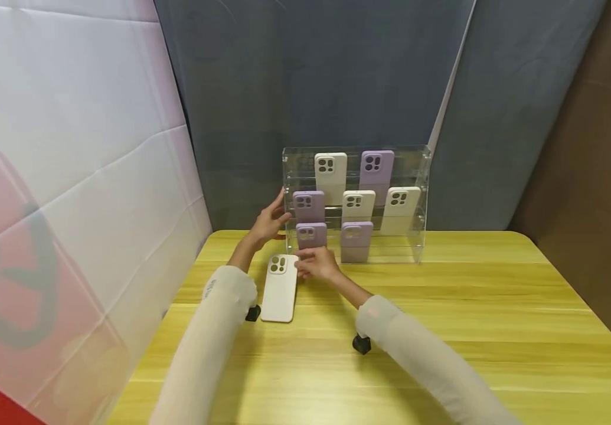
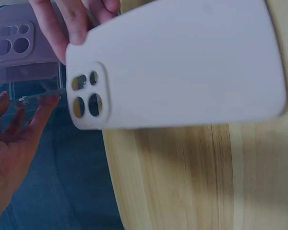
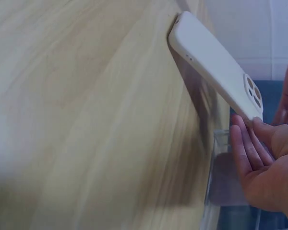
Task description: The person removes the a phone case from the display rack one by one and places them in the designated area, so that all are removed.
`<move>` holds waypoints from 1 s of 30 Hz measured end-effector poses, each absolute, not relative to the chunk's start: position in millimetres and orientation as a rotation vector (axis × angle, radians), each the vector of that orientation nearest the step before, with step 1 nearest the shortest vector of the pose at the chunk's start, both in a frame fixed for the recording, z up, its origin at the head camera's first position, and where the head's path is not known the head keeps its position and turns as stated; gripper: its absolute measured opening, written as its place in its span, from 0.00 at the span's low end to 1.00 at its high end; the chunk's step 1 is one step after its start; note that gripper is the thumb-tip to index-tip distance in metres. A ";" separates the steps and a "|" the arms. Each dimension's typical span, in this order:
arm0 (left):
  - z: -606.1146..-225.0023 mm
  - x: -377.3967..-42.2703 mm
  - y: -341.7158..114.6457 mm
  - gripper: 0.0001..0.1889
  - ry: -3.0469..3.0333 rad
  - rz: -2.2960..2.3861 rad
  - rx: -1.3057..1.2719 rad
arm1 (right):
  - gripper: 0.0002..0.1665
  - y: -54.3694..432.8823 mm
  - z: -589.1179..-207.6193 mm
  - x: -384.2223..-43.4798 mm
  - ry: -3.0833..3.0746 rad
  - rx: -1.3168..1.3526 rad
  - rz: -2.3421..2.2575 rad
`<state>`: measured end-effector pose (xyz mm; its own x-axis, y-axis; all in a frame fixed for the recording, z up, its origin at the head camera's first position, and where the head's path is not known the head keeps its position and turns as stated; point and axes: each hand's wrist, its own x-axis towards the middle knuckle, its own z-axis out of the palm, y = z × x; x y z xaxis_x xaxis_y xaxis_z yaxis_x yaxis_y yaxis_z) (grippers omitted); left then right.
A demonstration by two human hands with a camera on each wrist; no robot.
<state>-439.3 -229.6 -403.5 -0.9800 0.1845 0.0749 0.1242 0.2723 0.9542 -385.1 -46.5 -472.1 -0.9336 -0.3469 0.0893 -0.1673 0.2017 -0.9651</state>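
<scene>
My right hand (image 1: 318, 263) pinches a white phone case (image 1: 280, 292) by its upper right corner, thumb on the back and fingers beneath. That case tilts up from the table, its camera cutouts at the raised end and its lower end near the wood, as the right wrist view shows. My left hand (image 1: 269, 224) rests at the left side of a clear acrylic display stand (image 1: 395, 255), its fairly straight fingers (image 2: 41, 115) touching the edge. Closest to the held case on the stand is a lilac phone case (image 1: 311, 235) in the bottom row.
The tiered stand carries several lilac and white cases, among them a lilac case (image 1: 356, 242) at bottom middle and a white case (image 1: 401, 209) at right. The yellow wooden table (image 1: 470, 330) ends before a grey curtain (image 1: 369, 71). A white fabric wall (image 1: 119, 118) borders the left.
</scene>
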 end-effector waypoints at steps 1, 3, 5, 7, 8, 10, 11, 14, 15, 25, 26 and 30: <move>-403.6 -439.7 -228.6 0.40 2.463 1.842 0.300 | 0.18 -47.8 -474.0 -385.4 2.323 -0.498 -1.826; -403.9 -440.6 -227.7 0.40 2.463 1.843 0.303 | 0.18 -50.3 -477.0 -386.0 2.326 -0.499 -1.821; -404.0 -441.4 -227.0 0.40 2.465 1.844 0.308 | 0.18 -52.9 -479.1 -386.3 2.326 -0.502 -1.820; -403.7 -442.3 -226.5 0.40 2.468 1.842 0.315 | 0.18 -55.2 -479.7 -385.9 2.317 -0.498 -1.825; -403.4 -442.6 -226.3 0.40 2.469 1.842 0.320 | 0.18 -56.4 -480.2 -385.7 2.314 -0.499 -1.824; -402.5 -442.7 -225.9 0.40 2.474 1.836 0.325 | 0.18 -58.5 -481.3 -385.3 2.312 -0.499 -1.815; -402.1 -442.8 -225.8 0.40 2.475 1.833 0.331 | 0.18 -59.5 -482.2 -385.3 2.313 -0.497 -1.808; -401.3 -442.6 -226.0 0.40 2.477 1.831 0.337 | 0.18 -61.7 -485.8 -385.5 2.325 -0.489 -1.779; -401.2 -442.6 -226.1 0.40 2.476 1.831 0.341 | 0.17 -62.2 -487.0 -385.5 2.331 -0.486 -1.768; -404.6 -439.7 -227.4 0.40 2.479 1.833 0.327 | 0.17 -63.9 -495.6 -379.4 2.376 -0.515 -1.705; -404.8 -439.1 -227.7 0.40 2.476 1.835 0.323 | 0.17 -64.0 -496.5 -379.0 2.378 -0.521 -1.707; -404.9 -438.7 -229.3 0.40 2.465 1.841 0.318 | 0.16 -64.8 -499.7 -379.8 2.405 -0.545 -1.716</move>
